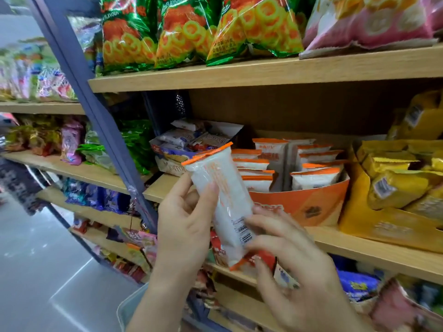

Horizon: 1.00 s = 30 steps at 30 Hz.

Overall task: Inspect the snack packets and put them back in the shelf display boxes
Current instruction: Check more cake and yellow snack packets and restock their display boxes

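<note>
I hold a white snack packet [221,188] with orange sealed ends, tilted, its barcode side facing me. My left hand [184,224] grips its upper half, thumb across the front. Lower down, my right hand [287,255] pinches the bottom end near the barcode. Just behind the packet, on the middle shelf, stands an orange display box [309,207] with several matching white-and-orange packets [314,178] standing in it.
A yellow display box [383,226] of yellow packets sits to the right, a white and blue box [167,161] of packets to the left. Green ring-snack bags [191,32] fill the upper shelf. A blue slanted frame post [100,111] stands left. A clear bin rim [127,305] shows below.
</note>
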Available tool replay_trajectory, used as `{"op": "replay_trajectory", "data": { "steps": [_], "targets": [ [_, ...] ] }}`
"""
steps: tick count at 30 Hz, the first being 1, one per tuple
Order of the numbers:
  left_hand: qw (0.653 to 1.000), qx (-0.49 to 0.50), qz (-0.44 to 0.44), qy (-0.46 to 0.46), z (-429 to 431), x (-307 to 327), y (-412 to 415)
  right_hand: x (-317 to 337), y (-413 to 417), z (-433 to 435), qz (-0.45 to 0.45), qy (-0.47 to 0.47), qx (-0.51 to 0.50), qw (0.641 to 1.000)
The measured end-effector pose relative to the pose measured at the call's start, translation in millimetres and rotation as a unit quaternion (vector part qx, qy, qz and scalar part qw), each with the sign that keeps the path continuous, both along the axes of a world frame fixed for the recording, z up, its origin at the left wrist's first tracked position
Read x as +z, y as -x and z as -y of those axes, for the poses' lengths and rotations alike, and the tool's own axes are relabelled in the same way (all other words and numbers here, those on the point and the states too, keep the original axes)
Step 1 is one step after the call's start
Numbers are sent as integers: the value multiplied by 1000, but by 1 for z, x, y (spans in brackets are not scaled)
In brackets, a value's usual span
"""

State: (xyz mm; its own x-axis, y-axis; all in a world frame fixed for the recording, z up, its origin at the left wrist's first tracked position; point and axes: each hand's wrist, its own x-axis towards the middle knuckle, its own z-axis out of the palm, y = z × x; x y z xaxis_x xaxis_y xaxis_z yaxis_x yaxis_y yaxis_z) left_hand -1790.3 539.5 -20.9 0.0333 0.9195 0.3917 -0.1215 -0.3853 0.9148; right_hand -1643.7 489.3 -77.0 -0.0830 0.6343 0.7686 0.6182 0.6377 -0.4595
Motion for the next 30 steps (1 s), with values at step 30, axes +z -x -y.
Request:
{"op": "replay_trajectory", "data": {
  "steps": [30],
  "targets": [
    [996, -69, 58, -15, 38, -16, 4, 15, 3, 17, -258, 140, 164, 942]
  ]
}}
